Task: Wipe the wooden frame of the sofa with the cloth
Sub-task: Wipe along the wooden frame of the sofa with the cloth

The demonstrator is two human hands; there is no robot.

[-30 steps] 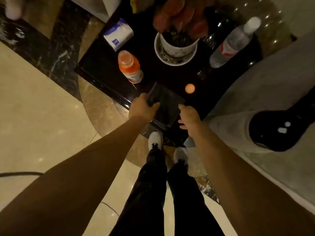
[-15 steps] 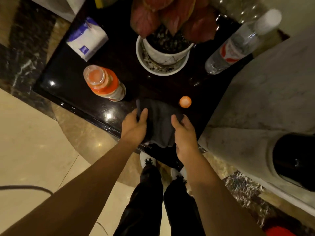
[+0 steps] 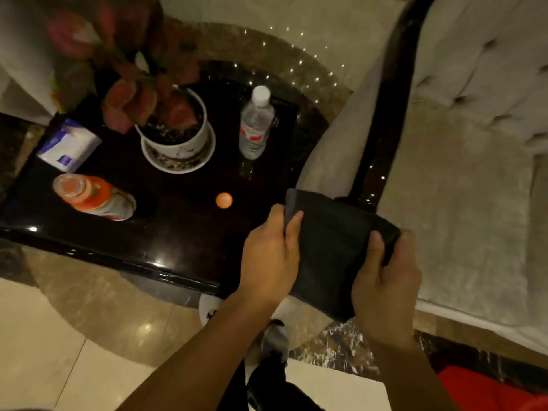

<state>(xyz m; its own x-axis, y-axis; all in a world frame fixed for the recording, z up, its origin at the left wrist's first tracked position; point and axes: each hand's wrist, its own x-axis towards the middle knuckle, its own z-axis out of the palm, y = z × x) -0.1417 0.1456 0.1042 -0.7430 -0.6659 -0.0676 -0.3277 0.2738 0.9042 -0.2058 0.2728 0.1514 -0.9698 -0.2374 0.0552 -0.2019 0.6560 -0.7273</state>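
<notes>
A dark grey cloth [image 3: 332, 247] is stretched flat between both my hands, lifted off the table. My left hand [image 3: 271, 259] pinches its left edge and my right hand [image 3: 385, 280] grips its right edge. The cloth hangs over the near end of the sofa's dark glossy wooden frame [image 3: 382, 114], which runs as a curved rail up the armrest on the right. Beside the rail lies the pale tufted sofa upholstery [image 3: 462, 188]. The cloth hides the rail's lower end.
A glossy black side table [image 3: 166, 238] on the left carries a potted red-leaf plant [image 3: 175, 134], a clear water bottle [image 3: 256, 123], an open orange drink bottle [image 3: 95, 197], its orange cap [image 3: 224, 200] and a tissue pack [image 3: 69, 145]. My feet [image 3: 275, 336] stand on polished stone floor.
Both hands lifted the cloth off the side table and carried it right, over the sofa's armrest end. My view swung right, bringing the sofa rail and cushion into sight.
</notes>
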